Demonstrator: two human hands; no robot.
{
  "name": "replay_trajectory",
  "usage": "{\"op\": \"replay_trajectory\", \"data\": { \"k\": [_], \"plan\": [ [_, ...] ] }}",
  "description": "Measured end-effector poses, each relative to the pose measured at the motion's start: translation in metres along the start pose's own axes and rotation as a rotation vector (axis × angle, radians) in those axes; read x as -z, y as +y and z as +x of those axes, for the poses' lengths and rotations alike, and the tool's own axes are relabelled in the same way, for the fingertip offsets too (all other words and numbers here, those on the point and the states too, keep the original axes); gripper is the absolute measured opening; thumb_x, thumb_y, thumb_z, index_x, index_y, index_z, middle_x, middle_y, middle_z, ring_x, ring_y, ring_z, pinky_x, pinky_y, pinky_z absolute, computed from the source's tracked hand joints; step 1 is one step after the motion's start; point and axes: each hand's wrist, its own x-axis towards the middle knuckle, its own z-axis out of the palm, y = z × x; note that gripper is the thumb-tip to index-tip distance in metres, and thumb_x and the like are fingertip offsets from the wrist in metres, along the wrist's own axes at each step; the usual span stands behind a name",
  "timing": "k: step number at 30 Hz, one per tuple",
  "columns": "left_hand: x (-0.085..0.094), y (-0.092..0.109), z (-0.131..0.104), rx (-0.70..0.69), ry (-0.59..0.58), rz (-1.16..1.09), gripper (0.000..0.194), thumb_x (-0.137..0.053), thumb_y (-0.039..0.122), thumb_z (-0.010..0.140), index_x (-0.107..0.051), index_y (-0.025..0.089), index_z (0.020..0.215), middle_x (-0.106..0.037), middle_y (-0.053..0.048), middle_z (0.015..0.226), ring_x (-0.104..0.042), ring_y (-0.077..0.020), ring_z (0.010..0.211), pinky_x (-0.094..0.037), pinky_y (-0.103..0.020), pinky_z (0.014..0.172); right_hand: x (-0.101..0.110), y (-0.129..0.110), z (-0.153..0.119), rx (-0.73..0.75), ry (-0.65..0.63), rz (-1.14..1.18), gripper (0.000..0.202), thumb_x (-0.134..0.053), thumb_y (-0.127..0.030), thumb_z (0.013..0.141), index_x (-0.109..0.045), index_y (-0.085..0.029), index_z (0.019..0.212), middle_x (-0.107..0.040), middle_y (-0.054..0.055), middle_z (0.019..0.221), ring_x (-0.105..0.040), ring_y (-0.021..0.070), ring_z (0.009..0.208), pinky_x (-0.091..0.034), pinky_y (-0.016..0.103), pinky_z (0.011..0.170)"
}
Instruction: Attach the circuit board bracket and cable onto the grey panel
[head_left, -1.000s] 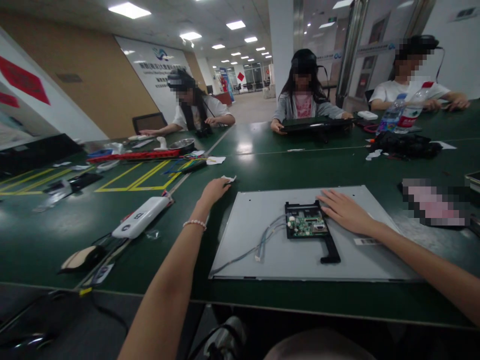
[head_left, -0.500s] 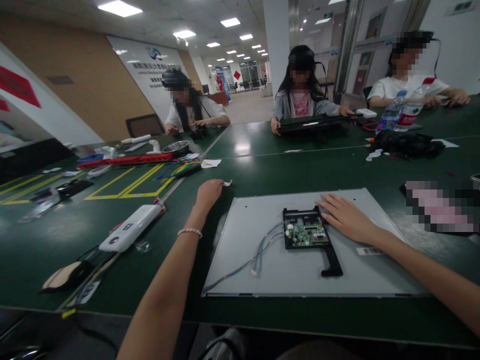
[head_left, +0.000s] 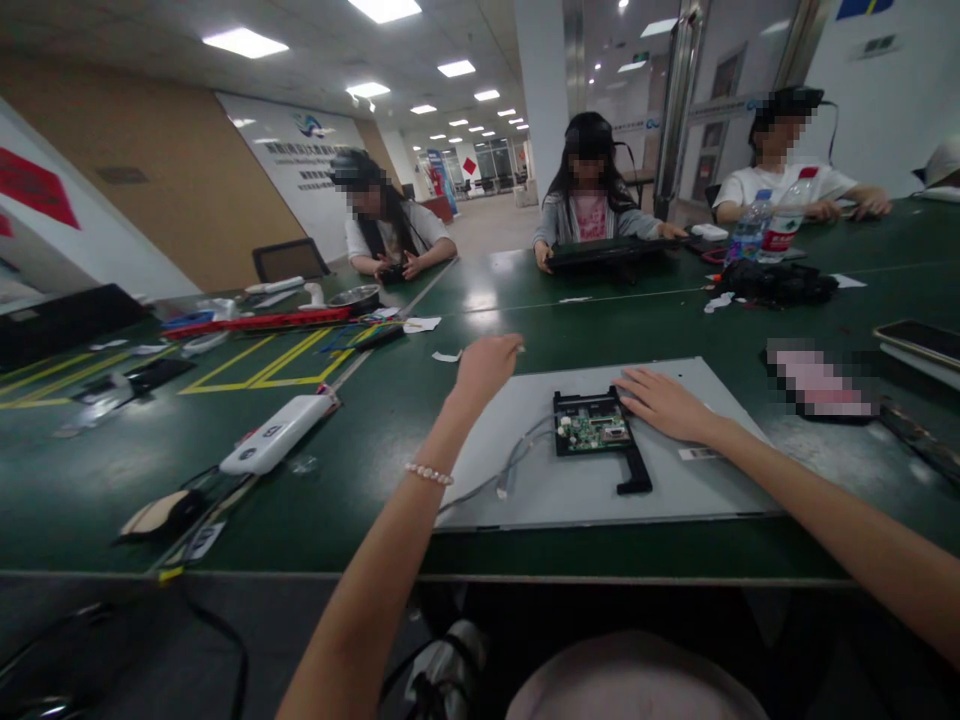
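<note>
Left hand (head_left: 486,366) has lifted off green table (head_left: 360,440).

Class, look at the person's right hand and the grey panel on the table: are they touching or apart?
Touching. The head view shows the right hand lying flat, palm down, on the grey panel, fingertips beside the black bracket.

One head-worn camera looks forward and slightly down from the seated person's place at the near edge of the long dark green desk (head_left: 600,330); the flat grey metal panel (head_left: 562,490) lies close below; seated co-workers sit far across.
</note>
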Motion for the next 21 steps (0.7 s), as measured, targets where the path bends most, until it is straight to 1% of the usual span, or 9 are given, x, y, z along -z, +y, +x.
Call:
{"op": "replay_trajectory", "data": {
  "k": [2, 4, 5, 7, 9, 13, 15, 18, 21],
  "plan": [
    [-0.005, 0.036, 0.001, -0.072, -0.020, 0.122, 0.037, -0.038, 0.025, 0.095, -0.066, 0.020, 0.119, -0.072, -0.014, 0.103, -0.065, -0.0256, 0.091, -0.045, -0.038, 0.080, 0.001, -0.002, 0.000, 0.000, 0.002, -0.005, 0.063, -0.023, -0.057, 0.097, -0.042, -0.022, 0.146, -0.037, 0.009, 0.153, -0.030, 0.0292, 0.142, -0.028, 0.050, 0.114],
    [-0.013, 0.063, 0.001, -0.142, -0.056, 0.128, 0.033, -0.042, 0.022, 0.093, -0.070, 0.023, 0.109, -0.072, -0.012, 0.102, -0.066, -0.0245, 0.091, -0.046, -0.036, 0.077, 0.003, -0.004, 0.000, 0.000, 0.003, -0.011, 0.063, -0.023, -0.057, 0.097, -0.042, -0.020, 0.146, -0.037, 0.011, 0.153, -0.030, 0.0292, 0.142, -0.028, 0.049, 0.114],
    [-0.017, 0.073, 0.001, -0.176, -0.084, 0.142, 0.032, -0.043, 0.019, 0.091, -0.071, 0.022, 0.106, -0.072, -0.012, 0.101, -0.066, -0.0243, 0.092, -0.047, -0.035, 0.076, 0.003, -0.004, 0.000, 0.001, 0.004, -0.011, 0.064, -0.023, -0.057, 0.097, -0.043, -0.020, 0.145, -0.037, 0.011, 0.153, -0.030, 0.0292, 0.142, -0.028, 0.048, 0.114],
    [-0.026, 0.084, -0.001, -0.215, -0.129, 0.162, 0.031, -0.045, 0.015, 0.088, -0.072, 0.021, 0.102, -0.072, -0.013, 0.099, -0.067, -0.0239, 0.093, -0.047, -0.034, 0.077, 0.004, -0.005, 0.000, 0.001, 0.007, -0.010, 0.064, -0.023, -0.057, 0.097, -0.043, -0.020, 0.145, -0.037, 0.011, 0.153, -0.030, 0.0288, 0.142, -0.028, 0.048, 0.114],
    [-0.033, 0.087, -0.004, -0.227, -0.158, 0.186, 0.030, -0.046, 0.013, 0.086, -0.073, 0.019, 0.098, -0.072, -0.015, 0.095, -0.067, -0.0248, 0.092, -0.048, -0.035, 0.077, 0.004, -0.005, 0.000, 0.000, 0.008, -0.006, 0.063, -0.022, -0.057, 0.097, -0.043, -0.021, 0.145, -0.038, 0.010, 0.153, -0.030, 0.0283, 0.142, -0.028, 0.048, 0.114],
    [-0.041, 0.078, -0.010, -0.209, -0.179, 0.193, 0.029, -0.045, 0.016, 0.088, -0.074, 0.017, 0.093, -0.072, -0.016, 0.092, -0.068, -0.0256, 0.088, -0.048, -0.035, 0.074, 0.003, -0.003, 0.000, -0.005, -0.001, 0.006, 0.064, -0.023, -0.059, 0.097, -0.043, -0.022, 0.145, -0.037, 0.009, 0.153, -0.029, 0.0287, 0.143, -0.027, 0.049, 0.114],
    [-0.043, 0.076, -0.012, -0.184, -0.173, 0.165, 0.030, -0.044, 0.018, 0.090, -0.073, 0.019, 0.096, -0.073, -0.014, 0.093, -0.068, -0.0249, 0.088, -0.048, -0.034, 0.074, 0.002, -0.002, 0.000, -0.006, -0.006, 0.009, 0.064, -0.023, -0.060, 0.097, -0.042, -0.023, 0.146, -0.037, 0.008, 0.154, -0.028, 0.0287, 0.143, -0.027, 0.049, 0.114],
    [-0.049, 0.077, -0.012, -0.159, -0.156, 0.103, 0.031, -0.043, 0.023, 0.093, -0.072, 0.021, 0.104, -0.073, -0.013, 0.099, -0.067, -0.0236, 0.091, -0.048, -0.033, 0.077, 0.002, -0.001, -0.001, -0.003, -0.011, 0.005, 0.063, -0.022, -0.059, 0.097, -0.041, -0.024, 0.146, -0.037, 0.008, 0.154, -0.028, 0.0284, 0.143, -0.028, 0.049, 0.114],
    [-0.055, 0.081, -0.012, -0.199, -0.139, 0.069, 0.032, -0.042, 0.025, 0.095, -0.071, 0.020, 0.108, -0.072, -0.013, 0.100, -0.067, -0.0233, 0.092, -0.047, -0.033, 0.079, 0.001, -0.001, -0.001, -0.002, -0.009, -0.006, 0.063, -0.022, -0.058, 0.097, -0.040, -0.023, 0.147, -0.036, 0.008, 0.154, -0.028, 0.0284, 0.143, -0.028, 0.049, 0.114]
  ]
}}
